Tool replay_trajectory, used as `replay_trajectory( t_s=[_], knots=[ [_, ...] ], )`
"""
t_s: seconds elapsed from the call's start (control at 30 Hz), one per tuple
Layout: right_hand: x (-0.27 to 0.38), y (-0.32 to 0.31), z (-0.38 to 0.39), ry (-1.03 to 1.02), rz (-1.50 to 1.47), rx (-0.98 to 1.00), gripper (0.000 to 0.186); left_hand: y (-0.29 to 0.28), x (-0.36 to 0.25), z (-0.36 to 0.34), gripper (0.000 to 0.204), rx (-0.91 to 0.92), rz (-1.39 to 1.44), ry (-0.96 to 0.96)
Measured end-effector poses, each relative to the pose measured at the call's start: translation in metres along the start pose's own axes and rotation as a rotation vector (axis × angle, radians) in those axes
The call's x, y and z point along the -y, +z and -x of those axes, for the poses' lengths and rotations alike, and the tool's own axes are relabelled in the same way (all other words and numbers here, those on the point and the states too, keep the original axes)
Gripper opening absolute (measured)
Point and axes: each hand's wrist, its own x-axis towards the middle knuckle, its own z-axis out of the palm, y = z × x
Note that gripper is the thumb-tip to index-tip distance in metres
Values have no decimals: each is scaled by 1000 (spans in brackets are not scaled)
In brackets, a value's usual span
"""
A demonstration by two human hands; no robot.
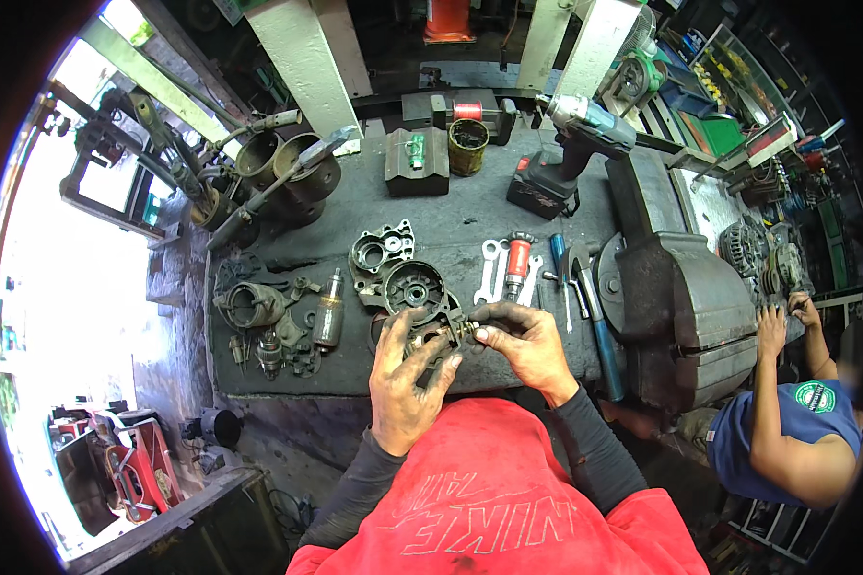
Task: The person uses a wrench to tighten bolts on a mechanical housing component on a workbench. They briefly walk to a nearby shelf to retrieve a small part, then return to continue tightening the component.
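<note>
A round cast-metal housing (418, 287) lies on the dark bench in front of me, its open side up. My left hand (403, 388) is curled round its near end, fingers and thumb gripping the edge. With thumb and forefinger, my right hand (530, 347) pinches a small metal fitting (467, 328) at the housing's right side; the fingertips hide much of it. Just behind sits a flat cast-metal cover (382, 249) with round openings. An armature (329, 311) with a shaft lies to the left, beside another metal housing (249, 305) and several small greasy parts.
Spanners (487, 270), a red-handled screwdriver (518, 259) and a blue-handled tool (599, 331) lie to the right, before a large bench vise (686, 316). Farther back stand a cordless impact wrench (575, 153), a grease tin (467, 147) and metal cylinders (307, 177). Another person (786, 431) works at right.
</note>
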Motion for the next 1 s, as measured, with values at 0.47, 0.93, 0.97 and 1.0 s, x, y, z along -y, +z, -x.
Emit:
replay_trajectory(
  t_s=[0.47, 0.93, 0.97, 1.0],
  knots=[
    [-5, 7, -9, 107, 231, -45, 42, 0, 2, -1, 33, -31, 20, -20],
    [-3, 6, -7, 71, -48, -26, 28, -1, 1, -1, 31, -29, 34, -40],
    [0, 3, -7, 91, -31, -10, 27, -1, 1, -1, 32, -29, 27, -32],
    [2, 1, -9, 79, 18, 35, 28, -1, 1, -1, 32, -25, 33, -35]
  ],
)
